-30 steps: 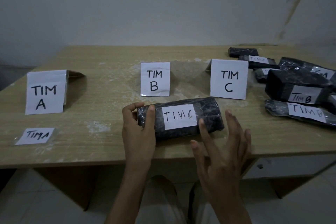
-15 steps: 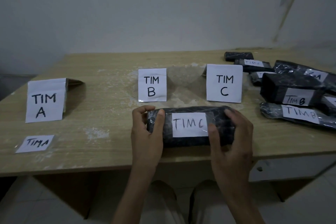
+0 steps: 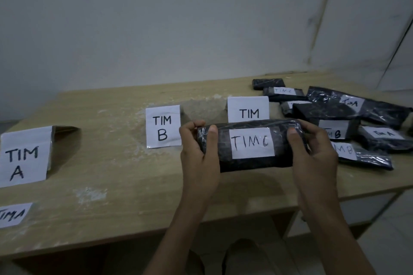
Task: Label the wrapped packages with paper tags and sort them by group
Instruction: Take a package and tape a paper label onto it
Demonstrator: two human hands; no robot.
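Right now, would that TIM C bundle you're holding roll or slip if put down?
Its rounded, log-like shape suggests the TIM C package could roll on the table. The shiny wrap looks slippery; the left hand and right hand grip both ends. It spans straight between them, so probably fairly firm.

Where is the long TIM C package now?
Head view, right of centre: the long TIM C package is held between left hand and right hand, in front of the TIM C sign.

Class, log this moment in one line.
left grip: holds TIM C package | right grip: same | package: in front of TIM C sign
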